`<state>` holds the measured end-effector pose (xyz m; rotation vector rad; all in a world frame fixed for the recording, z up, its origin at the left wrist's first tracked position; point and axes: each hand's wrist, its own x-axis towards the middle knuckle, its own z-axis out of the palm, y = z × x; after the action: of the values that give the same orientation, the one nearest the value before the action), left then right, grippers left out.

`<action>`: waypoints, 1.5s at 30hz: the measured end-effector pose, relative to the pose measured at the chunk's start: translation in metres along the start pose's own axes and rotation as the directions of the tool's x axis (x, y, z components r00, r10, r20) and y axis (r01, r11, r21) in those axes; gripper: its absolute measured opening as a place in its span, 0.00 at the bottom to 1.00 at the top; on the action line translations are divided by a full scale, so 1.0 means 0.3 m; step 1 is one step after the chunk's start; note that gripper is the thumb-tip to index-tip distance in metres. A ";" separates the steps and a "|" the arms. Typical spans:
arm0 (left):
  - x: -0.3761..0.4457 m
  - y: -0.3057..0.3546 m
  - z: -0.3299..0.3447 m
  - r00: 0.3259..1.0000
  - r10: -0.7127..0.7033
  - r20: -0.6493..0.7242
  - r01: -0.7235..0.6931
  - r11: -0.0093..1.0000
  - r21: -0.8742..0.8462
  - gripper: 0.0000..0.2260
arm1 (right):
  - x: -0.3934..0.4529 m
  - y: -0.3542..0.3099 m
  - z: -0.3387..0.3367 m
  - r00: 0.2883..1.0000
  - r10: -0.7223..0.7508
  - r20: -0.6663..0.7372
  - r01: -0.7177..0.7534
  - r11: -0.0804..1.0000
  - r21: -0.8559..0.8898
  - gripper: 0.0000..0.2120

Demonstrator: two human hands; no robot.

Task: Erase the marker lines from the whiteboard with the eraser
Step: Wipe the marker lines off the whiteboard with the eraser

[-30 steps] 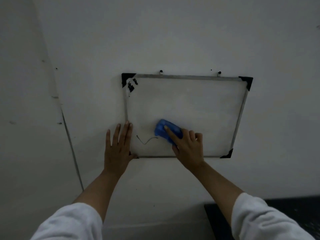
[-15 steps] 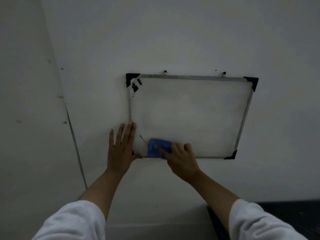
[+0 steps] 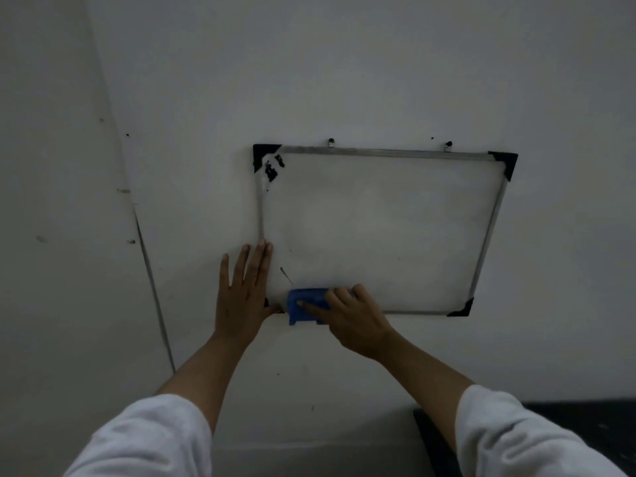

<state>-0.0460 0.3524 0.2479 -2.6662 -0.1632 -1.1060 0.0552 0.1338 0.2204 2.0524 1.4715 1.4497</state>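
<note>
The last short dark marker stroke [image 3: 286, 275] slants just up-left of the blue block eraser [image 3: 306, 306] gripped by the right hand [image 3: 354, 321] at the bottom-left corner of the metal-framed whiteboard [image 3: 378, 235], the open left hand [image 3: 242, 297] flat beside it.

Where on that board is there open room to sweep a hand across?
The whiteboard is bare across its middle and right, up to the frame. It is crowded at the lower left: left hand, right hand on the eraser, a leftover marker line.

My view: whiteboard [image 3: 378, 232] smooth in dull metal frame, matt painted wall [image 3: 344, 70], soft cloth sleeves [image 3: 516, 438].
</note>
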 end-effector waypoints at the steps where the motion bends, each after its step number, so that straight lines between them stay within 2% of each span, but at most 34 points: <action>1: 0.001 -0.002 0.001 1.000 0.004 -0.003 -0.004 1.000 -0.004 0.56 | 0.015 0.011 -0.004 0.999 0.029 -0.014 -0.029 1.000 -0.001 0.30; 4: 0.001 -0.009 0.001 1.000 0.014 -0.011 -0.014 1.000 -0.005 0.56 | 0.058 0.013 -0.012 0.959 0.266 -0.096 -0.259 0.963 0.080 0.32; 5: 0.002 -0.010 -0.001 1.000 0.018 -0.013 -0.018 1.000 -0.002 0.55 | 0.059 0.002 -0.010 0.950 0.295 -0.099 -0.286 0.953 0.096 0.33; 7: 0.002 -0.016 -0.008 1.000 0.025 -0.017 -0.025 1.000 0.004 0.55 | 0.043 -0.027 -0.003 0.971 0.232 -0.059 -0.226 0.970 0.092 0.33; 9: 0.003 -0.024 -0.016 0.999 0.039 -0.025 -0.039 0.999 0.010 0.54 | 0.035 -0.020 -0.008 0.997 0.082 -0.013 -0.081 0.995 0.053 0.32; 11: 0.002 -0.028 -0.022 0.998 0.048 -0.028 -0.048 0.999 0.024 0.53 | 0.060 0.019 -0.017 1.000 0.002 -0.024 -0.002 1.000 0.005 0.31; 16: 0.000 -0.028 -0.025 0.998 0.054 -0.014 -0.053 0.997 0.064 0.55 | 0.132 0.014 -0.035 0.951 0.283 -0.125 -0.272 0.957 0.102 0.31; 17: -0.002 -0.028 -0.025 0.999 0.049 -0.011 -0.048 0.997 0.066 0.55 | 0.120 -0.009 -0.032 0.954 0.279 -0.106 -0.267 0.957 0.112 0.32; 21: -0.002 -0.024 -0.017 1.000 0.005 -0.004 -0.005 0.998 0.067 0.56 | 0.063 -0.035 -0.016 1.000 0.003 0.005 -0.003 1.000 0.022 0.30; 22: -0.001 -0.023 -0.013 1.000 0.002 -0.009 -0.001 0.997 0.073 0.56 | 0.073 -0.020 -0.015 1.000 -0.015 -0.001 0.015 1.000 0.009 0.30; 23: -0.001 -0.026 -0.008 1.000 0.001 -0.010 0.000 0.997 0.080 0.56 | 0.089 -0.012 -0.015 1.000 0.017 -0.011 -0.017 1.000 0.017 0.30; 26: -0.005 -0.034 -0.002 1.000 0.022 -0.020 -0.020 0.996 0.083 0.56 | 0.132 -0.025 -0.024 0.963 0.258 -0.073 -0.252 0.964 0.081 0.33; 27: -0.007 -0.037 -0.001 1.000 0.022 -0.018 -0.020 0.996 0.088 0.56 | 0.135 -0.043 -0.022 0.954 0.290 -0.074 -0.282 0.954 0.103 0.33; 28: -0.008 -0.038 0.000 1.000 0.016 -0.016 -0.015 0.996 0.090 0.56 | 0.128 -0.061 -0.018 0.958 0.279 -0.060 -0.271 0.956 0.114 0.34; 32: -0.009 -0.032 -0.001 0.999 0.002 -0.042 0.002 0.996 0.093 0.54 | 0.121 -0.037 -0.024 0.997 0.071 -0.033 -0.070 0.997 0.043 0.32; 33: -0.009 -0.035 0.000 0.999 0.014 -0.051 -0.009 0.996 0.089 0.54 | 0.133 -0.022 -0.027 0.995 0.092 -0.045 -0.090 0.995 0.037 0.32; 36: -0.008 -0.045 0.004 0.997 0.045 -0.069 -0.039 0.996 0.083 0.54 | 0.167 -0.027 -0.035 0.954 0.285 -0.088 -0.278 0.957 0.088 0.34; 37: -0.008 -0.042 0.003 0.997 0.042 -0.069 -0.035 0.996 0.088 0.54 | 0.164 -0.039 -0.032 0.949 0.302 -0.093 -0.293 0.951 0.099 0.34; 38: -0.008 -0.039 0.002 0.997 0.032 -0.071 -0.026 0.996 0.090 0.54 | 0.156 -0.053 -0.029 0.955 0.283 -0.086 -0.275 0.957 0.094 0.33; 42: -0.012 -0.030 0.002 0.997 0.001 -0.073 0.007 0.994 0.106 0.53 | 0.147 -0.020 -0.040 0.997 0.058 -0.059 -0.058 0.998 0.005 0.30; 43: -0.011 -0.032 0.004 0.997 0.005 -0.075 0.002 0.995 0.105 0.55 | 0.164 0.006 -0.048 0.994 0.063 -0.092 -0.064 0.998 -0.005 0.29; 45: -0.010 -0.035 0.011 0.997 0.010 -0.077 -0.002 0.994 0.111 0.56 | 0.224 0.058 -0.077 0.967 0.170 -0.189 -0.171 0.985 0.013 0.29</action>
<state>-0.0481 0.3633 0.2455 -2.5210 -0.1962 -1.1609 0.0473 0.1726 0.2818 2.1355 1.3850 1.7569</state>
